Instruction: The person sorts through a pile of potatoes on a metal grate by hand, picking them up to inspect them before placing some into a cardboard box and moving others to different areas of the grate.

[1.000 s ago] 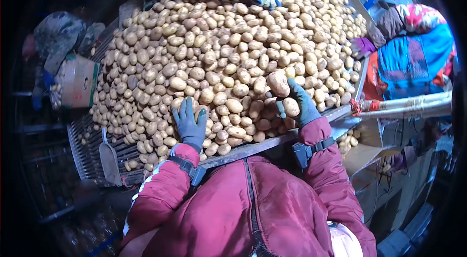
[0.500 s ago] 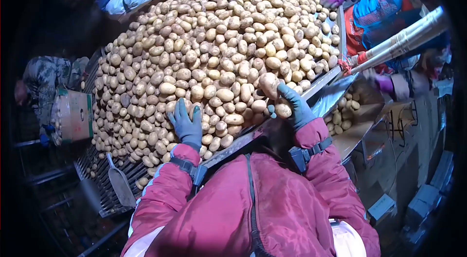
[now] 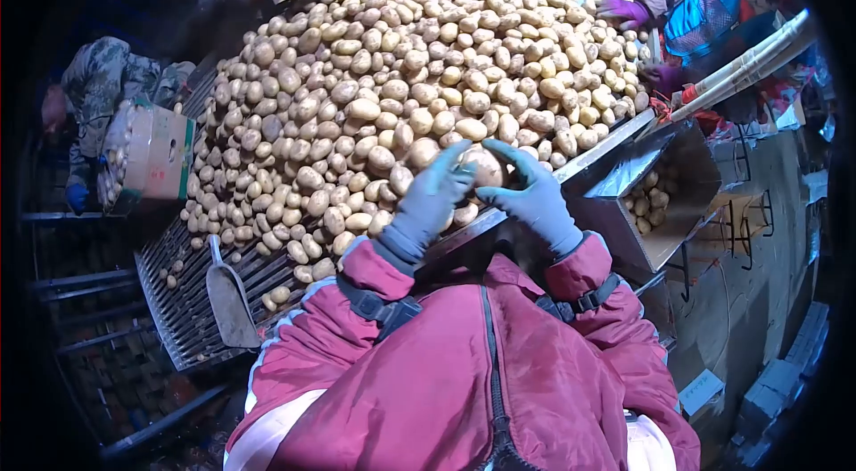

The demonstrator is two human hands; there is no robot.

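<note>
A large potato (image 3: 482, 167) is between my two gloved hands at the near edge of a big potato heap (image 3: 383, 96). My right hand (image 3: 537, 201) curls round its right side, with fingers above and thumb below. My left hand (image 3: 431, 203) closes in from the left, its fingertips against the same potato. The gloves are grey with green fingertips. Another big potato (image 3: 423, 152) lies just behind the left hand. My palms and part of the held potato's underside are hidden.
The heap rests on a slatted metal table (image 3: 183, 315), where a scoop (image 3: 230, 303) lies at the left. A box of potatoes (image 3: 615, 219) stands at right, below a wrapped pole (image 3: 744, 70). A carton (image 3: 153, 154) is at left. Co-workers' gloved hands (image 3: 624, 12) reach in across the heap.
My left hand has left the heap and moved right to the large potato in my right hand. The smaller potato is no longer visible in the right hand. My view has shifted slightly.
</note>
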